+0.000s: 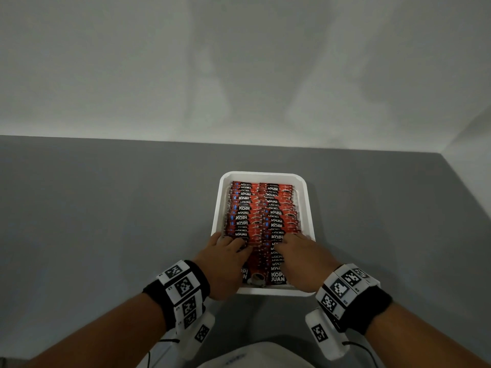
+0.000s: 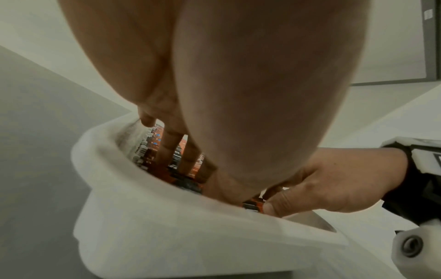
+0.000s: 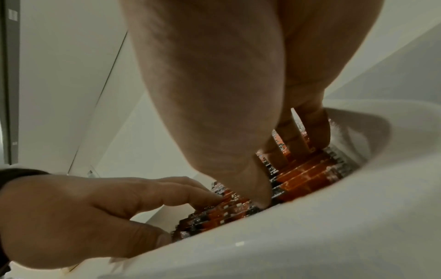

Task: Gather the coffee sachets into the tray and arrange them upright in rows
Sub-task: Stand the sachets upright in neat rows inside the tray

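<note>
A white tray (image 1: 216, 208) stands on the grey table, filled with two rows of red coffee sachets (image 1: 261, 205) standing on edge. Both hands are over the tray's near end. My left hand (image 1: 231, 248) lays straight fingers (image 3: 190, 192) on the tops of the left row, thumb at the near side. My right hand (image 1: 289, 247) pokes straight, spread fingers (image 3: 298, 147) down among the right row, thumb (image 3: 260, 196) touching the sachet tops. One sachet (image 1: 277, 277) at the near end leans back with its face showing. The hands hide the nearest sachets.
The grey table (image 1: 106, 208) stretches left and right of the tray, and its right edge (image 1: 467, 197) runs diagonally. A pale wall (image 1: 239, 62) rises behind the table. Black bands with marker tags circle both wrists.
</note>
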`<state>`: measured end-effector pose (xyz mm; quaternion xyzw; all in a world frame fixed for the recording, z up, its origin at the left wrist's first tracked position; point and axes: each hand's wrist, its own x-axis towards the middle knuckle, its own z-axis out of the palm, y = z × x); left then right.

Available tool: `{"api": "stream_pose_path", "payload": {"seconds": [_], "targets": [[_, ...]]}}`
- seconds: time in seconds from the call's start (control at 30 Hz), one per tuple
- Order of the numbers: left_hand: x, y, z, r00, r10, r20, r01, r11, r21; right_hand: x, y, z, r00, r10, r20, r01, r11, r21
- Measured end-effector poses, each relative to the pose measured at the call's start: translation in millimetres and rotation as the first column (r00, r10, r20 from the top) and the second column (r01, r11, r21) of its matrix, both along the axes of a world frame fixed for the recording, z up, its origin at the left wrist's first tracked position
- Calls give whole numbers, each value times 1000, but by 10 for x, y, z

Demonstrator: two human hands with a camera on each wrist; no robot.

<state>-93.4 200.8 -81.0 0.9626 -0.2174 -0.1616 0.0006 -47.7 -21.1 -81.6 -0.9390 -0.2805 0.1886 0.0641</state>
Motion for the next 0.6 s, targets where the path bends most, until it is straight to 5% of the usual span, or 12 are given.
{"api": "stream_pose_path", "payload": {"seconds": [0.6], "targets": [[-71, 29, 9, 999, -14, -34, 13, 1000, -22, -82, -3, 39, 998, 3, -67, -3, 1000, 8]]}}
